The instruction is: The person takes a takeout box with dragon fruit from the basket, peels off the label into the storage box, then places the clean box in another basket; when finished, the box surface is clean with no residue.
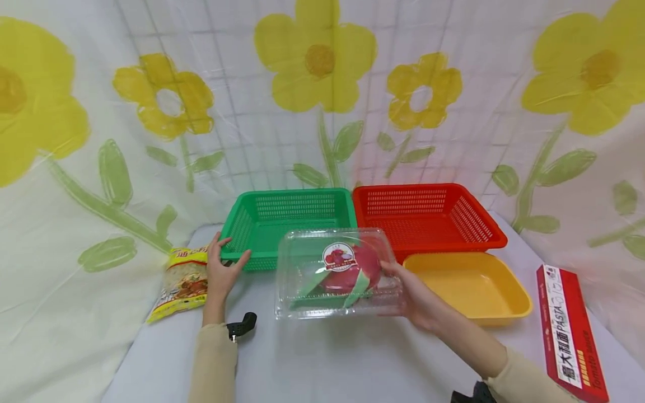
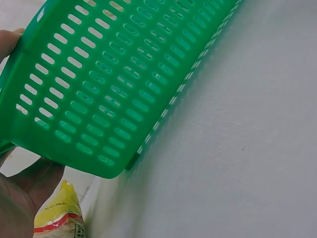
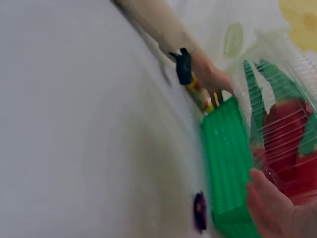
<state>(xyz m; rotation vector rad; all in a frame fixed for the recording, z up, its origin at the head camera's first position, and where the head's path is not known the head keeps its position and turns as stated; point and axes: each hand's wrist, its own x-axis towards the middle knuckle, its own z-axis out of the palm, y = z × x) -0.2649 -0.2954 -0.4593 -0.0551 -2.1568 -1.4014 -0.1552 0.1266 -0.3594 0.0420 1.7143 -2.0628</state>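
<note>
My right hand [image 1: 415,294] grips the right end of a clear plastic clamshell box [image 1: 302,280], held above the table in front of the baskets. Inside it lies a red dragon fruit [image 1: 370,263] with green leaf tips; a round label is on the lid. In the right wrist view the thumb [image 3: 270,193] presses against the box. My left hand [image 1: 221,271] holds the near left corner of the green basket [image 1: 242,224], a finger over the rim in the left wrist view. The box hides part of that basket's front.
A red basket [image 1: 491,232] stands right of the green one, with a yellow tub [image 1: 458,285] before it. A yellow food packet [image 1: 183,280] lies beside my left hand. A red pasta box [image 1: 566,330] is at the right edge. A small purple object [image 3: 199,212] shows near the green basket.
</note>
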